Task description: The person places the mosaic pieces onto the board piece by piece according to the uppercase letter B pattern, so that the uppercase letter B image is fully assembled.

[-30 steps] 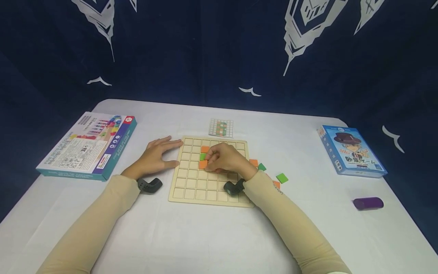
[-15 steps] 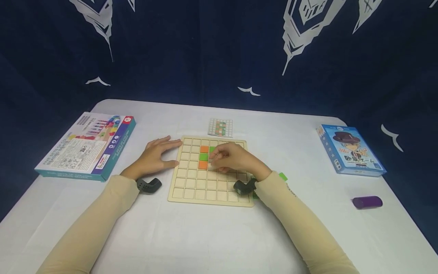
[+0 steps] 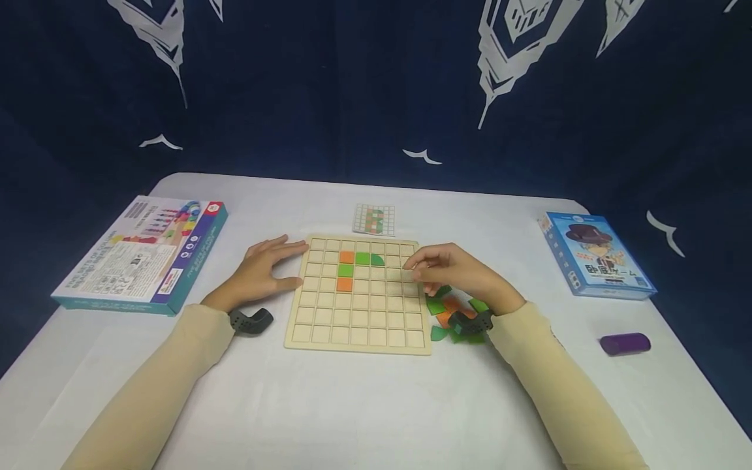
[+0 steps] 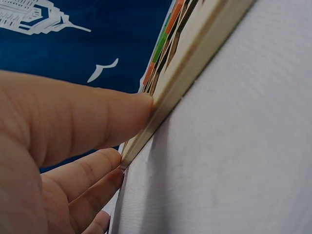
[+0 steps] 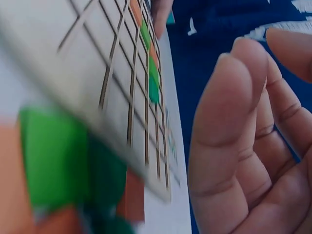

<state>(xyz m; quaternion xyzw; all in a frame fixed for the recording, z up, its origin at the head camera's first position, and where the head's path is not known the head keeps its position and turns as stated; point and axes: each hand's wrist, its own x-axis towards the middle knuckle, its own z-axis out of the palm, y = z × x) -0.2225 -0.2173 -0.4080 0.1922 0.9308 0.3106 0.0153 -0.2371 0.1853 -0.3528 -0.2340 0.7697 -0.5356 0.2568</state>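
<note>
A wooden grid board [image 3: 358, 320] lies flat on the white table. In its cells sit an orange square tile [image 3: 344, 284], another orange tile [image 3: 347, 257], green square tiles [image 3: 363, 259] and a darker green tile [image 3: 378, 260] with a rounded side. My left hand [image 3: 258, 273] touches the board's left edge with thumb and fingertips, fingers spread. Over the board's right edge hovers my right hand [image 3: 455, 271], its fingers loosely bent; the right wrist view shows nothing between them. Loose green and orange tiles [image 3: 436, 305] lie below it, partly hidden by hand and wrist.
Behind the board lies a small pattern card [image 3: 374, 220]. A large flat game box [image 3: 143, 254] is at the left, a blue box [image 3: 598, 254] at the right. A purple cylinder-like object [image 3: 625, 344] lies near the right edge.
My right hand has moved right from the board's middle to its right edge, uncovering the green square and the rounded dark green tile in the upper row. The left hand stays put.
</note>
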